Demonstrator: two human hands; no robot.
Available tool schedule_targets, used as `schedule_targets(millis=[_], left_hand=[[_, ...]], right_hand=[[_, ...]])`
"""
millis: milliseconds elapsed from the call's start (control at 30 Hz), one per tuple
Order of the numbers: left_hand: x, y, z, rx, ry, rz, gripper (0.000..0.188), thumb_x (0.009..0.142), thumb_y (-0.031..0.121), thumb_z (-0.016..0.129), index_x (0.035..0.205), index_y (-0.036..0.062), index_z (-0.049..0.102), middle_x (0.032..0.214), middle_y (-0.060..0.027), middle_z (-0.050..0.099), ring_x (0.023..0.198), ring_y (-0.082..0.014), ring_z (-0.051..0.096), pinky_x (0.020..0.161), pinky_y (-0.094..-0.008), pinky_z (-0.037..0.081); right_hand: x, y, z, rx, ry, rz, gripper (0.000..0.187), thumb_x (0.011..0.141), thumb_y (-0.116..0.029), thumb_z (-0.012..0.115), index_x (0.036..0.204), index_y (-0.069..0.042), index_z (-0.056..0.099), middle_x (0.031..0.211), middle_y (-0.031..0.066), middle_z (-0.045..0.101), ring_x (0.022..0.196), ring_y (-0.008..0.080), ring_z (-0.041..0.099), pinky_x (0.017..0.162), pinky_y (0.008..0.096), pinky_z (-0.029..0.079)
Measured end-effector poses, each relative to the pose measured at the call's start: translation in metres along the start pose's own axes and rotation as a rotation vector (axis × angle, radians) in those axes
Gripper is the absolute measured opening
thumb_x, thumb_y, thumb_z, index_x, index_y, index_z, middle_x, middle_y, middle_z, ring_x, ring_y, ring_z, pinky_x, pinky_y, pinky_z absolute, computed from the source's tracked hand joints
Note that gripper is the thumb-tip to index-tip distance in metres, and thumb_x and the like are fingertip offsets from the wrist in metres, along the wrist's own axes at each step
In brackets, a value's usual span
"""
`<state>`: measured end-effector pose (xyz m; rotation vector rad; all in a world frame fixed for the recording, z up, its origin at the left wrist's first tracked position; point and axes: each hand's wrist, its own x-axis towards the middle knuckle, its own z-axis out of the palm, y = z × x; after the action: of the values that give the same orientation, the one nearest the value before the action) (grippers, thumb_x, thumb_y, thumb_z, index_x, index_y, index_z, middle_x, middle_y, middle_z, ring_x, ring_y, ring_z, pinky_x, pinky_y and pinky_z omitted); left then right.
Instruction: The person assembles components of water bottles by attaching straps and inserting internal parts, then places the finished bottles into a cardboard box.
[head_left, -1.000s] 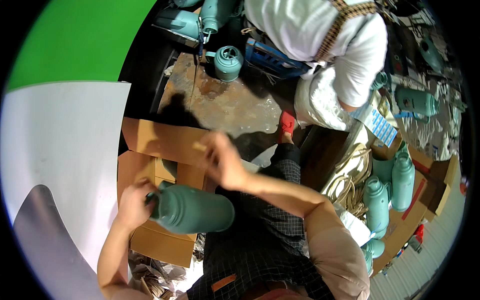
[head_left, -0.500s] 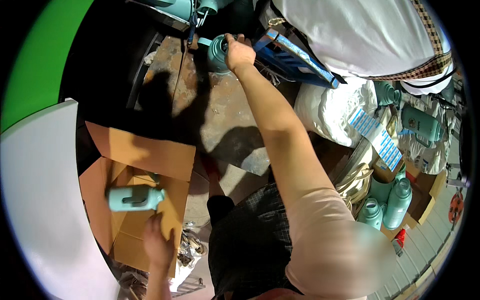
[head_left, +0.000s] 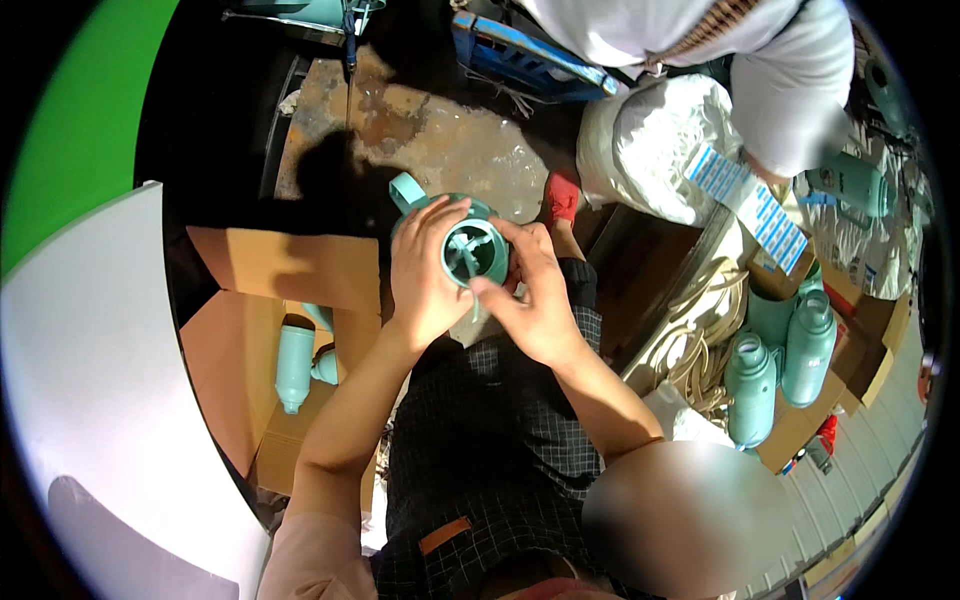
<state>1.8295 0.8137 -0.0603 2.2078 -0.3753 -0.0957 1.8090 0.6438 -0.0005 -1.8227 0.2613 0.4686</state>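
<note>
In front of my waist is a teal thermos flask casing (head_left: 480,209), its round opening tilted up toward me and its loop handle (head_left: 405,191) pointing to the far left. A pale pronged piece (head_left: 466,243) shows inside the opening. My left hand (head_left: 428,268) wraps the near left side of the casing, closed on it. On the other side my right hand (head_left: 538,295) grips it, thumb and fingers close to the rim. A thin pale strip hangs at my right fingertips; whether they pinch it I cannot make out.
At left, an open cardboard box (head_left: 262,380) holds teal flasks (head_left: 294,362). Several teal flasks (head_left: 810,350) stand at right near coiled beige cord (head_left: 688,335). A person in white (head_left: 795,75) works at upper right, beside a white sack (head_left: 660,145) and a blue metal frame (head_left: 530,57).
My right hand has drawn the casing from the far surface toward my body. My left hand has left the box, where a flask now lies, and taken hold of the casing. The person in white leans rightward.
</note>
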Motion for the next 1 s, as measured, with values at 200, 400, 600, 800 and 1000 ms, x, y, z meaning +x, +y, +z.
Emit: schedule_targets(millis=[200, 400, 600, 800, 1000], left_hand=[[-0.018, 0.054, -0.054, -0.813, -0.115, -0.07, 0.084, 0.066, 0.019, 0.094, 0.135, 0.0063, 0.048, 0.138, -0.0171, 0.059, 0.129, -0.0305, 0.056, 0.106, -0.0437, 0.046], [-0.043, 0.08, -0.096, -0.517, -0.269, 0.006, 0.067, 0.076, 0.034, 0.087, 0.13, 0.0047, 0.06, 0.138, -0.0159, 0.049, 0.128, -0.0318, 0.048, 0.11, -0.0448, 0.039], [-0.061, 0.086, -0.099, -1.073, -0.425, -0.399, 0.107, 0.063, 0.044, 0.095, 0.148, 0.0008, 0.046, 0.15, -0.0204, 0.047, 0.135, -0.0302, 0.049, 0.115, -0.0427, 0.036], [-0.033, 0.077, -0.096, -0.923, -0.805, -0.073, 0.093, 0.062, 0.047, 0.093, 0.134, 0.001, 0.058, 0.148, -0.0202, 0.048, 0.136, -0.0346, 0.048, 0.113, -0.0491, 0.037], [-0.013, 0.104, -0.085, -0.884, -0.382, -0.345, 0.082, 0.065, 0.046, 0.092, 0.126, 0.0018, 0.059, 0.141, -0.0208, 0.053, 0.127, -0.0355, 0.054, 0.11, -0.0506, 0.041]], right_hand=[[-0.064, 0.028, -0.018, 0.186, 0.008, -0.194, 0.118, 0.063, -0.048, 0.094, 0.152, 0.001, 0.035, 0.149, 0.0256, 0.043, 0.141, 0.0397, 0.041, 0.117, 0.0479, 0.034], [-0.084, -0.053, -0.028, -0.012, -0.315, -0.311, 0.1, 0.066, -0.045, 0.09, 0.142, 0.003, 0.044, 0.138, 0.0268, 0.055, 0.128, 0.0452, 0.052, 0.109, 0.0471, 0.042], [-0.111, -0.06, -0.008, -0.062, -0.136, -0.297, 0.074, 0.068, -0.035, 0.09, 0.124, -0.004, 0.053, 0.122, 0.02, 0.058, 0.121, 0.0391, 0.054, 0.102, 0.0444, 0.045], [-0.107, 0.007, -0.022, 0.473, 0.043, -0.139, 0.02, 0.097, -0.018, 0.07, 0.106, 0.0, 0.065, 0.103, 0.0077, 0.071, 0.092, 0.0154, 0.067, 0.084, 0.0302, 0.054], [0.046, 0.212, -0.155, 0.441, 0.858, 0.177, 0.027, 0.098, -0.018, 0.065, 0.08, 0.001, 0.069, 0.072, 0.0056, 0.069, 0.061, 0.0109, 0.061, 0.056, 0.0268, 0.049]])
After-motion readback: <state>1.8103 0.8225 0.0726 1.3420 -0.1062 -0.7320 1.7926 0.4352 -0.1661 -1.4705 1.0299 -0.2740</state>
